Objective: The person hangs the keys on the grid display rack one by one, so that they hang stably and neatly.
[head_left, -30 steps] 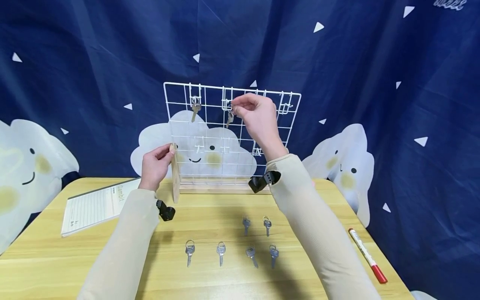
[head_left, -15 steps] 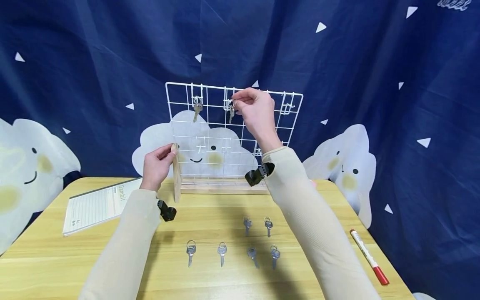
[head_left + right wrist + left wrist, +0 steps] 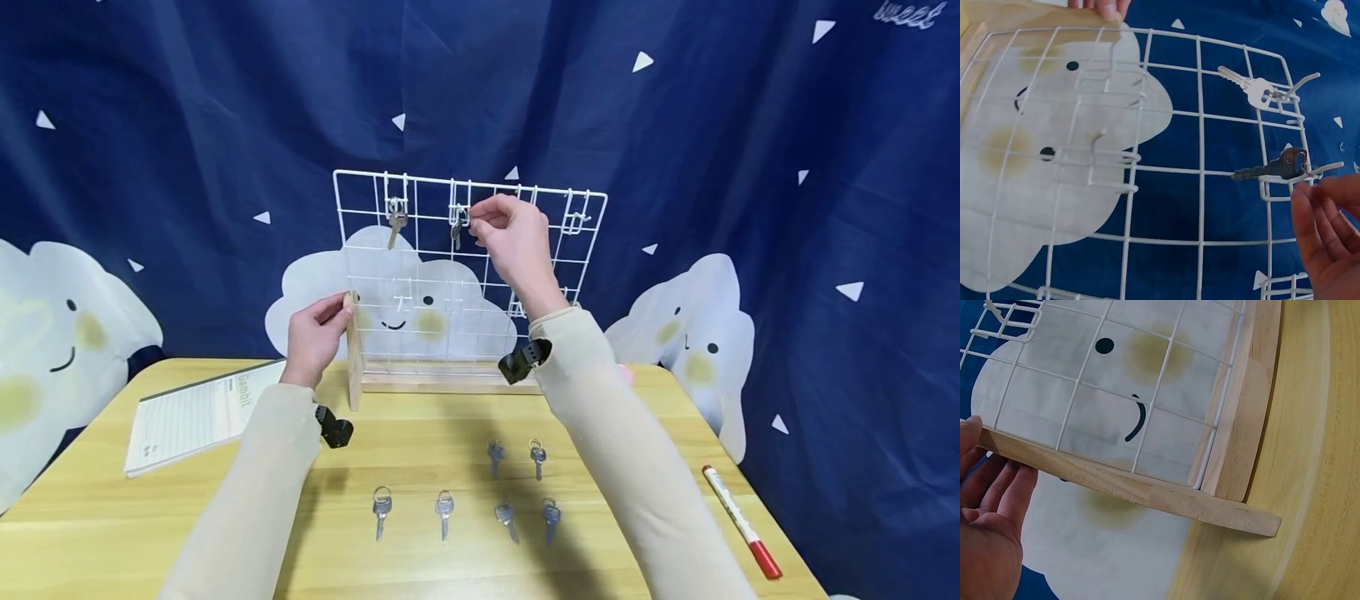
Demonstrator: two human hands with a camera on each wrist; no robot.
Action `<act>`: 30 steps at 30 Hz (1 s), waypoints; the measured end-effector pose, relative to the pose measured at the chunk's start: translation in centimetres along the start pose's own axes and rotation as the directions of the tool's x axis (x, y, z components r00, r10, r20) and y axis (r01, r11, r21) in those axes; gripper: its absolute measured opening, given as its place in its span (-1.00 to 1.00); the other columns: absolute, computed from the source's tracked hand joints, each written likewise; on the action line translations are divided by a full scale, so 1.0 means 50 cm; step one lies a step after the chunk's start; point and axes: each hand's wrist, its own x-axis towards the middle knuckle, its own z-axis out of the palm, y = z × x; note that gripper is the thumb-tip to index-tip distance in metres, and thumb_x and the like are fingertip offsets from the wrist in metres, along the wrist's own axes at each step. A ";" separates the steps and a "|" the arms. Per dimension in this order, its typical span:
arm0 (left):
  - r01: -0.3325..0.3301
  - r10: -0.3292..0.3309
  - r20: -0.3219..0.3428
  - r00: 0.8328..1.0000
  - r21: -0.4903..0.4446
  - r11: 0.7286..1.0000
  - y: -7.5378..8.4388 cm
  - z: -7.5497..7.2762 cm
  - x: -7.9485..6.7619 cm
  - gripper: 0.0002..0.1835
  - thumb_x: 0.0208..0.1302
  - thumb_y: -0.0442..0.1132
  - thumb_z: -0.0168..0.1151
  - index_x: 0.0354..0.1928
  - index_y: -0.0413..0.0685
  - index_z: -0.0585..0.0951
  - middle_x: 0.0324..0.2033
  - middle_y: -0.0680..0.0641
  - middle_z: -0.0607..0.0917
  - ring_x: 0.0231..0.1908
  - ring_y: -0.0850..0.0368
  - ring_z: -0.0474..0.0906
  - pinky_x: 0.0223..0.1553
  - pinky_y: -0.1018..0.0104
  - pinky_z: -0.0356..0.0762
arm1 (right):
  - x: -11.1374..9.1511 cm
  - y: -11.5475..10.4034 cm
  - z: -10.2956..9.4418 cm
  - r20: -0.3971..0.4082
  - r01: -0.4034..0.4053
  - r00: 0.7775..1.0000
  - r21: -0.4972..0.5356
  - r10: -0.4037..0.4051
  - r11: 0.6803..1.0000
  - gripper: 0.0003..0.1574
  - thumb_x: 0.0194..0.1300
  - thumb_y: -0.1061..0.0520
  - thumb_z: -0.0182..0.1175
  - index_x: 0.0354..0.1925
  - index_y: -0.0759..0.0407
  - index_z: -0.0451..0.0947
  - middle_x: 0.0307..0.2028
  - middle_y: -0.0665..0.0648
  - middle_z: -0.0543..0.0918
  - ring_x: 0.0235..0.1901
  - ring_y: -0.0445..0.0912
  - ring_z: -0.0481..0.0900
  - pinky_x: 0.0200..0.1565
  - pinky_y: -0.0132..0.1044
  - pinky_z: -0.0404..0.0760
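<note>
My left hand (image 3: 313, 340) grips the upper end of the wooden side post (image 3: 1129, 486) of a white wire grid rack (image 3: 417, 321), thumb on one side and fingers on the other. At the top row of the rack, my right hand (image 3: 513, 246) pinches at the ring of a dark key (image 3: 1282, 165), fingertips right beside a white hook (image 3: 1324, 170). That key dangles against the grid with its blade down. Another key (image 3: 1252, 87) hangs on the neighbouring hook to its left. The fingertips partly hide the ring.
Several keys with rings, among them a key (image 3: 382, 506), lie on the wooden table (image 3: 420, 575) before the rack. A notepad (image 3: 202, 417) lies at left, a red-capped marker (image 3: 742, 523) at right. Further hooks, one at top right (image 3: 576, 222), sit on the grid.
The right hand rose slightly with the key, then came down a little beside the hook; the key now hangs left of the fingertips. The left hand keeps its hold on the post.
</note>
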 end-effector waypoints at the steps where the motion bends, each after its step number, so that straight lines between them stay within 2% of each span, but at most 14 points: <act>1: -0.005 0.005 0.002 1.000 -0.002 1.000 -0.001 0.001 0.000 -0.54 0.45 -0.12 0.16 0.29 -0.18 0.52 0.18 -0.19 0.57 0.18 -0.02 0.47 0.19 0.18 0.45 | -0.004 0.003 -0.003 0.008 0.007 1.000 -0.014 -0.007 1.000 -0.86 0.27 0.37 0.22 -0.22 0.30 0.70 -0.37 0.11 0.71 -0.39 -0.15 0.65 -0.28 -0.41 0.64; 11: -0.048 0.048 -0.044 0.998 -0.004 0.999 -0.006 0.006 0.002 -0.55 0.44 -0.19 0.18 0.30 -0.18 0.50 0.17 -0.19 0.58 0.12 0.01 0.50 0.12 0.30 0.51 | -0.074 0.042 -0.035 0.136 0.064 0.989 -0.092 -0.051 0.994 -0.87 0.30 0.31 0.26 -0.19 0.19 0.69 -0.33 0.02 0.68 -0.33 -0.16 0.61 -0.28 -0.32 0.58; 16: -0.046 0.046 -0.042 0.998 -0.010 0.999 -0.006 0.006 -0.001 -0.55 0.44 -0.16 0.18 0.30 -0.15 0.51 0.18 -0.16 0.58 0.15 0.02 0.48 0.18 0.23 0.46 | -0.118 0.063 -0.052 0.226 0.033 0.974 -0.107 -0.007 0.994 -0.87 0.33 0.24 0.27 -0.15 0.14 0.69 -0.30 -0.02 0.68 -0.34 -0.13 0.56 -0.36 -0.27 0.54; 22: -0.015 0.015 -0.039 0.999 -0.008 1.000 -0.004 0.010 0.000 -0.54 0.45 -0.11 0.17 0.31 -0.10 0.50 0.19 -0.12 0.57 0.16 0.06 0.47 0.19 0.23 0.45 | -0.161 0.090 -0.078 0.331 -0.040 0.941 -0.086 0.066 0.995 -0.88 0.34 0.23 0.27 -0.16 0.13 0.69 -0.22 -0.01 0.69 -0.28 -0.11 0.59 -0.25 -0.23 0.60; 30: 0.000 0.000 -0.043 0.999 -0.001 1.000 0.000 0.013 -0.002 -0.53 0.45 -0.10 0.16 0.32 -0.10 0.49 0.20 -0.12 0.57 0.17 0.07 0.47 0.19 0.25 0.45 | -0.218 0.158 -0.087 0.443 -0.061 0.889 -0.127 0.112 0.990 -0.87 0.32 0.28 0.27 -0.16 0.19 0.69 -0.24 0.02 0.71 -0.22 -0.12 0.64 -0.14 -0.22 0.64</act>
